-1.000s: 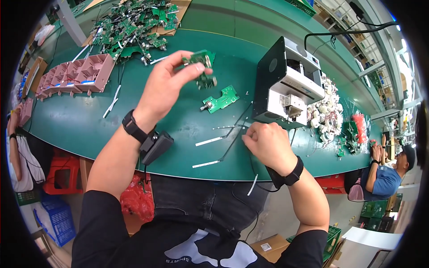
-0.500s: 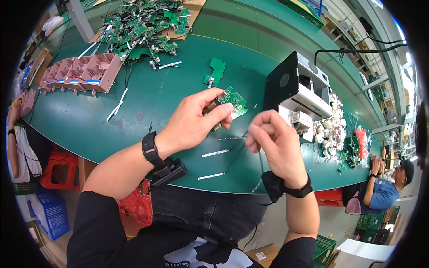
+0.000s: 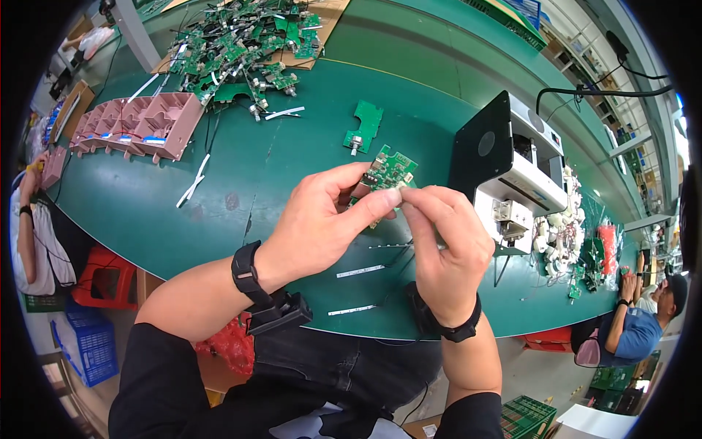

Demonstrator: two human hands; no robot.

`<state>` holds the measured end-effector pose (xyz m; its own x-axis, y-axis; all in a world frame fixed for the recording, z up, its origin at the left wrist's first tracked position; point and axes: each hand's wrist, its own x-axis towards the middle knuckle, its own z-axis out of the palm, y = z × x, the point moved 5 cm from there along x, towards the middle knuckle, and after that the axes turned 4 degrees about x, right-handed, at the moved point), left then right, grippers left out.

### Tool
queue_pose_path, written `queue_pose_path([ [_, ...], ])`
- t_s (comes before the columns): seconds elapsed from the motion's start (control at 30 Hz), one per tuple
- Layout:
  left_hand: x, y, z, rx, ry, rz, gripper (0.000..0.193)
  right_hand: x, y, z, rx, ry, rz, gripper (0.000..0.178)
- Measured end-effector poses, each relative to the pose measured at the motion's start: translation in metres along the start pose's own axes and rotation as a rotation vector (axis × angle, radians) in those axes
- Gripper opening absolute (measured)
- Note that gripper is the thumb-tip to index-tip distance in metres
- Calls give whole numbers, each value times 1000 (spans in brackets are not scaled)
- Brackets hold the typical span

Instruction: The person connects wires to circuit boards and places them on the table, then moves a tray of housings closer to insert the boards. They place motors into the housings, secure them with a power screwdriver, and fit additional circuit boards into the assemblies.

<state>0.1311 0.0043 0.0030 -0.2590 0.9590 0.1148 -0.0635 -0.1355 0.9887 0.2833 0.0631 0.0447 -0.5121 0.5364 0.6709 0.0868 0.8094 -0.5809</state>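
- Widest way through, from where I'm standing: the green tabletop (image 3: 241,157) between the pink tray (image 3: 189,132) and the left hand (image 3: 322,216), with crossed white strips (image 3: 193,187) lying flat on it.
- A loose circuit board (image 3: 367,121) sits just beyond the hands; a hand could slip between it and the boxy machine (image 3: 482,143).
- That machine stands tall near the right hand (image 3: 455,245).
- A board heap (image 3: 241,62) fills the far left.

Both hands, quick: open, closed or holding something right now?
Left hand: closed, holding a green circuit board.
Right hand: pinched closed at the board's edge; what it grips, if anything, cannot be told.
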Motion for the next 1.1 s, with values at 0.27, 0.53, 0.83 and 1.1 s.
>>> queue_pose_path([
  [0.27, -1, -3, -6, 209, 15, 40, 31, -5, 3, -2, 35, 21, 85, 9],
  [0.53, -8, 14, 1, 426, 13, 226, 24, -7, 5, -10, 5, 77, 192, 6],
  [0.83, -12, 14, 8, 454, 60, 331, 32, -11, 3, -8, -52, 113, 103, 8],
  [1.1, -11, 12, 9, 474, 29, 275, 32, -11, 6, -10, -97, 141, 83, 9],
])
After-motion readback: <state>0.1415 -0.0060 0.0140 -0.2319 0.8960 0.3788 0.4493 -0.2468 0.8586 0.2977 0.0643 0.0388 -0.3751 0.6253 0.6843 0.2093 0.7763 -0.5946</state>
